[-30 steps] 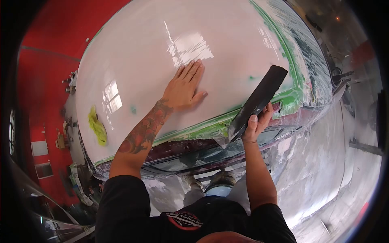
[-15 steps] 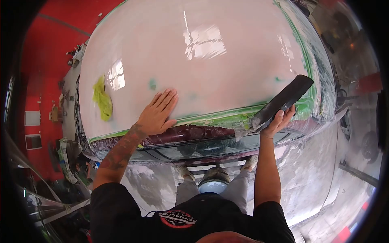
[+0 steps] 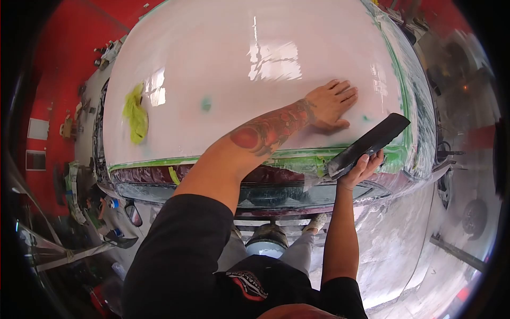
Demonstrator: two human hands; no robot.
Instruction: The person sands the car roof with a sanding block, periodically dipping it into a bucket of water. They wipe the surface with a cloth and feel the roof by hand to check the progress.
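Observation:
My left hand (image 3: 333, 105) lies flat on the wet, pale pinkish car roof (image 3: 212, 58), fingers stretched out, toward the right side. Its tattooed forearm crosses over the near edge of the roof. In my right hand (image 3: 364, 169) is a long black sanding block (image 3: 369, 144), gripped at its underside and tilted up to the right above the near right corner. Green masking tape (image 3: 175, 160) runs along the roof's near edge. A crumpled yellow-green cloth (image 3: 136, 114) rests on the roof at the left, away from both hands.
Below the taped edge are the car's dark red side and window (image 3: 276, 195). A bucket (image 3: 266, 242) stands between my feet. A side mirror (image 3: 133, 212) sticks out at lower left. A wheel (image 3: 474, 217) and a dark bar (image 3: 458, 252) lie on the floor at right.
My left hand has slid across the roof from the middle to the right, near the sanding block. My right hand keeps the block at nearly the same spot. The view has shifted slightly.

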